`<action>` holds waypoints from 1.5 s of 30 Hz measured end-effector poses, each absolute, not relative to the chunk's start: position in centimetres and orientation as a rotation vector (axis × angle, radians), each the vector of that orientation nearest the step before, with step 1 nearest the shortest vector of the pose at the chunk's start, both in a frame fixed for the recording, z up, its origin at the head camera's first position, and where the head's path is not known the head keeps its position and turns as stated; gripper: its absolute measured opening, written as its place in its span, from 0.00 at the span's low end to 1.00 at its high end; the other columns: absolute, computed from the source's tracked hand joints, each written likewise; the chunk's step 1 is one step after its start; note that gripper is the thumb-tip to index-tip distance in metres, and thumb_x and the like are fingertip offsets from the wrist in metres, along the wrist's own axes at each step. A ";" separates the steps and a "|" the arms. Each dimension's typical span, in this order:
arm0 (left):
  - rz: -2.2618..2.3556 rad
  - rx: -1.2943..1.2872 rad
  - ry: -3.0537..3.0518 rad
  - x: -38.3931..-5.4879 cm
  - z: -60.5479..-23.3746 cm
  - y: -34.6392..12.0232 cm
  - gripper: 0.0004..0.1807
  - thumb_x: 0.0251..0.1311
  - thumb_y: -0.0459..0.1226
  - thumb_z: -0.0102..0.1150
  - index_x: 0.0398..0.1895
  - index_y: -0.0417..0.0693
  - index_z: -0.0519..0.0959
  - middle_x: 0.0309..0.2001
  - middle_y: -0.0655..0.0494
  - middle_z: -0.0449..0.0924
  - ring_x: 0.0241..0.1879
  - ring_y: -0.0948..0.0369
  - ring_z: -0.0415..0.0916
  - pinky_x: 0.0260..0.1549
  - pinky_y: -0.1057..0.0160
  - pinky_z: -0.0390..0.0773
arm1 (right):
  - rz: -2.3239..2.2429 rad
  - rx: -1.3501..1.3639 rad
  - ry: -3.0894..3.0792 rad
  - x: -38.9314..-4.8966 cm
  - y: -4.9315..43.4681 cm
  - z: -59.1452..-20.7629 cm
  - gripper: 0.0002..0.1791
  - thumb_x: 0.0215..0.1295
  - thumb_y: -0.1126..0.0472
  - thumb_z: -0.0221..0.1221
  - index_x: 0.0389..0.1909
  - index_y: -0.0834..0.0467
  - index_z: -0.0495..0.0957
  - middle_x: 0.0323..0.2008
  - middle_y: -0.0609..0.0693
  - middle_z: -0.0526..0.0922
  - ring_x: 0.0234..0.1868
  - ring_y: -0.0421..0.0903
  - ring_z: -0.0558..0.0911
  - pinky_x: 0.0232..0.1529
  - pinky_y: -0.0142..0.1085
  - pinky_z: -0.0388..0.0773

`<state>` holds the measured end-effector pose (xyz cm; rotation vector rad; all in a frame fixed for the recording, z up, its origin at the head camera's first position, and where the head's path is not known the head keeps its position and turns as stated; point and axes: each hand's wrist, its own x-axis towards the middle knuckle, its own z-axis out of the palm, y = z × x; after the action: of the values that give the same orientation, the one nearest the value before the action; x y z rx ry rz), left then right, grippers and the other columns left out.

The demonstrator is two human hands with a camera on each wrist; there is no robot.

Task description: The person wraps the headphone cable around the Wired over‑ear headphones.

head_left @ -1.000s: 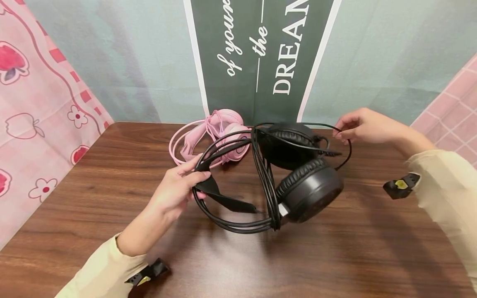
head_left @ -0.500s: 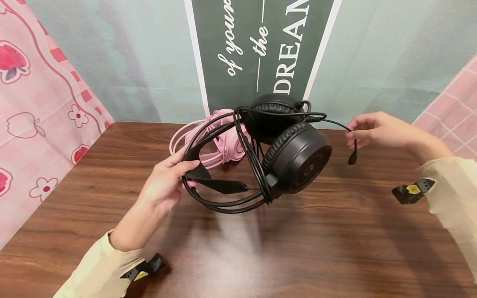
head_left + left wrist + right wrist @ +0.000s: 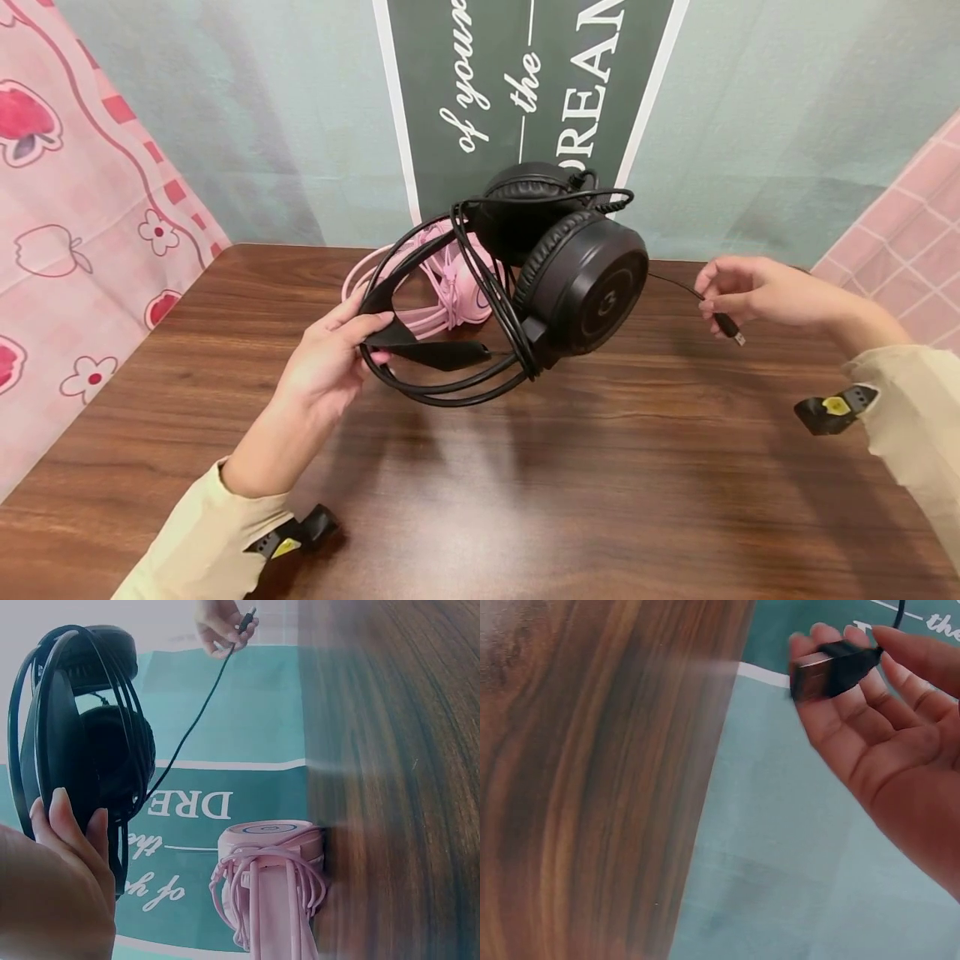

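Black over-ear headphones (image 3: 603,287) hang above the table, tilted, with their cable wound in several loops around the headband and ear cups. My left hand (image 3: 322,358) grips them by the headband, thumb over the black inner strap (image 3: 438,353). Off to the right, my right hand (image 3: 765,292) pinches the free end of the cable between thumb and fingers. A USB plug (image 3: 832,673) sticks out past those fingertips in the right wrist view. Between plug and headphones the thin cable (image 3: 196,720) runs fairly straight. Behind the black pair lie pink headphones (image 3: 274,840), partly hidden in the head view.
The brown wooden table (image 3: 600,483) spreads beneath both hands. A pale green cloth with a dark lettered panel (image 3: 465,75) hangs along its back edge. Pink patterned cloth (image 3: 90,250) stands at the left, pink tile-patterned cloth (image 3: 915,225) at the right.
The black headphones have risen and shifted left with my left hand. My right hand has moved right and slightly down, drawing the cable end out; the plug now shows beyond its fingers.
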<state>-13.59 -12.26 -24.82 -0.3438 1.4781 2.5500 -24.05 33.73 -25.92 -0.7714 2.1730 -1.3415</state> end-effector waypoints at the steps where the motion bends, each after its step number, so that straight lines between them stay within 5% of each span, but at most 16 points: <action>1: 2.562 -0.355 1.465 -13.6 -24.8 -12.3 0.33 0.59 0.24 0.49 0.68 0.51 0.59 0.37 0.54 0.75 0.17 0.67 0.75 0.13 0.76 0.74 | -1.339 -0.773 2.188 -23.9 33.7 -26.0 0.07 0.64 0.76 0.46 0.39 0.64 0.67 0.27 0.56 0.77 0.26 0.51 0.79 0.20 0.40 0.79; 10: 2.637 -0.408 1.375 -14.5 -25.0 -12.3 0.31 0.60 0.23 0.46 0.67 0.53 0.61 0.36 0.54 0.71 0.11 0.65 0.70 0.11 0.77 0.73 | -1.271 -0.788 2.384 -22.0 32.5 -27.1 0.09 0.60 0.75 0.53 0.38 0.61 0.74 0.26 0.56 0.79 0.25 0.47 0.80 0.22 0.35 0.78; 21: 2.690 -0.430 1.377 -15.0 -25.4 -12.0 0.31 0.61 0.23 0.43 0.66 0.57 0.62 0.47 0.56 0.67 0.11 0.66 0.70 0.08 0.78 0.68 | -1.316 -1.153 2.182 -18.9 29.0 -28.3 0.16 0.55 0.81 0.54 0.42 0.62 0.76 0.30 0.54 0.78 0.29 0.42 0.79 0.23 0.34 0.78; 36: 2.720 -0.428 1.538 -15.3 -26.6 -10.4 0.26 0.61 0.23 0.45 0.63 0.46 0.65 0.29 0.57 0.73 0.12 0.67 0.73 0.12 0.78 0.73 | -1.080 -1.514 2.181 -15.0 24.0 -24.4 0.22 0.51 0.79 0.59 0.44 0.53 0.80 0.41 0.45 0.78 0.41 0.41 0.76 0.40 0.29 0.77; 45: 2.708 -0.414 1.590 -15.3 -26.9 -9.7 0.30 0.59 0.23 0.47 0.65 0.49 0.63 0.25 0.57 0.76 0.10 0.67 0.72 0.10 0.75 0.74 | -1.114 -1.770 2.177 -14.2 21.8 -20.7 0.24 0.47 0.81 0.59 0.44 0.57 0.80 0.41 0.47 0.78 0.36 0.37 0.75 0.22 0.20 0.69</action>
<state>-15.29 -9.70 -26.90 -0.4143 1.5897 2.7080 -14.17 21.75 -20.75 -1.7695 2.1774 -1.1145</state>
